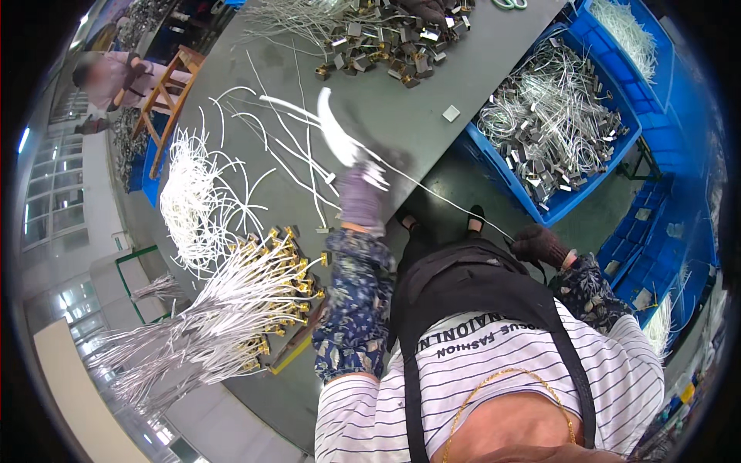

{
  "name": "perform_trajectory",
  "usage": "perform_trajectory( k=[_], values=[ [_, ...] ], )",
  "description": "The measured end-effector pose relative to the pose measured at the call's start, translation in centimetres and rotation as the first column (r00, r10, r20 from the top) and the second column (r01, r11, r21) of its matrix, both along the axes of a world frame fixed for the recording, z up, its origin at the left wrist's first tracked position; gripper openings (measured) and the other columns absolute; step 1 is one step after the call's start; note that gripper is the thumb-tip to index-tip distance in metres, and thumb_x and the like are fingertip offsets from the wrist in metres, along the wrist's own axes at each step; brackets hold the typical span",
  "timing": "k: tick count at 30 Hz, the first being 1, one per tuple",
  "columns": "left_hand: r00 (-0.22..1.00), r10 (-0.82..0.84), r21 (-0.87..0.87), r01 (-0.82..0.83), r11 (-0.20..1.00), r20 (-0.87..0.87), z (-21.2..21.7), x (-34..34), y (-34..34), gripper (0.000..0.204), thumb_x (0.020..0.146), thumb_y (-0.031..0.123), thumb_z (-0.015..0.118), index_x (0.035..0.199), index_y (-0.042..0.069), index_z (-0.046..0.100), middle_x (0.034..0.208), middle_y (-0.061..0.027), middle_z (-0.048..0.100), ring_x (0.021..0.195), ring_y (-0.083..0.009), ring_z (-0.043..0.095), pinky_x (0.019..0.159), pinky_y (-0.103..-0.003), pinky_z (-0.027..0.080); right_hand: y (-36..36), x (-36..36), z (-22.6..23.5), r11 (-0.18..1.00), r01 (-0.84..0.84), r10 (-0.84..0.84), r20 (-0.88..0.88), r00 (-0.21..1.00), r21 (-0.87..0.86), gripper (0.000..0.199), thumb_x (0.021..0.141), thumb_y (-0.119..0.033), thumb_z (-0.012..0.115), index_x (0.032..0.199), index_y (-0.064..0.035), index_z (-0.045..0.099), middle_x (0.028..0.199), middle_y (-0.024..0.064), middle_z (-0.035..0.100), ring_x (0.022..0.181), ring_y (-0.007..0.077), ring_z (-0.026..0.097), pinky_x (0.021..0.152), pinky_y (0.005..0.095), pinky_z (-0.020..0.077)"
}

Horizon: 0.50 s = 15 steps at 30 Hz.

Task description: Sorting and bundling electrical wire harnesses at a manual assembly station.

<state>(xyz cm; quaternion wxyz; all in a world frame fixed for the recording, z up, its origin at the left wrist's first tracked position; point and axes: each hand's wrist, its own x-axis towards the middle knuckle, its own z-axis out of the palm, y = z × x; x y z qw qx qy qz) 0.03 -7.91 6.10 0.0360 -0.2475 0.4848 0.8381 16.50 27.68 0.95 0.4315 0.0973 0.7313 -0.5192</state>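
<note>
Your striped shirt [494, 378] and black apron [471, 285] are closest, right under the camera. Your left hand [361, 193], in a grey glove, is up over the grey table [401, 131]. It is closed around a bunch of white wires [333, 131]. The bunch looks blurry and sticks up and away from you. One thin white wire [448, 202] runs from that hand across to your right hand [540, 245]. Your right hand wears a dark glove and is down by your side, off the table edge. It looks curled shut at the end of that thin wire, but you cannot tell for sure if it pinches it.

On the table to your left lies a big bundle of white wires with gold ends [255, 289]. Just past it is a loose heap of white wires [193, 201]. Far across the table is a pile of small metal parts [394, 42]. To your right stands a blue bin [556, 123] full of wires and metal parts. Another person [108, 77] sits far off at the top left
</note>
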Motion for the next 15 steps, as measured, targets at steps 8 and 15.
perform_trajectory(
  k=[8, 15],
  values=[
    [0.997, 0.006, -0.510, -0.047, 0.859, -0.083, 2.3, -1.1, -5.8, 0.030, 0.097, 0.032, 0.062, 0.103, 0.002, 0.062, 0.089, -0.0086, 0.066, 0.079, -0.0208, 0.064, 0.068, -0.037, 0.054, -3.0, -4.5, -0.3, 0.980, -0.101, 0.051, -0.276, 0.960, -0.169, 0.023, 0.087, -0.019, 0.066, 0.101, -0.0018, 0.070, 0.079, 0.0051, 0.066, 0.068, 0.0130, 0.061, 0.063, 0.0300, 0.0507],
    [0.997, 0.060, -0.449, -0.037, 0.893, 0.039, -0.7, 1.2, -2.1, 0.031, 0.094, 0.033, 0.064, 0.090, 0.002, 0.067, 0.073, -0.0034, 0.064, 0.065, -0.0126, 0.058, 0.059, -0.028, 0.047, -19.5, -15.9, 5.3, 0.906, -0.005, -0.143, -0.316, 0.938, -0.424, 0.056, 0.086, -0.031, 0.069, 0.132, -0.0042, 0.053, 0.122, 0.0178, 0.058, 0.101, 0.0306, 0.063, 0.084, 0.0389, 0.0534]
  ],
)
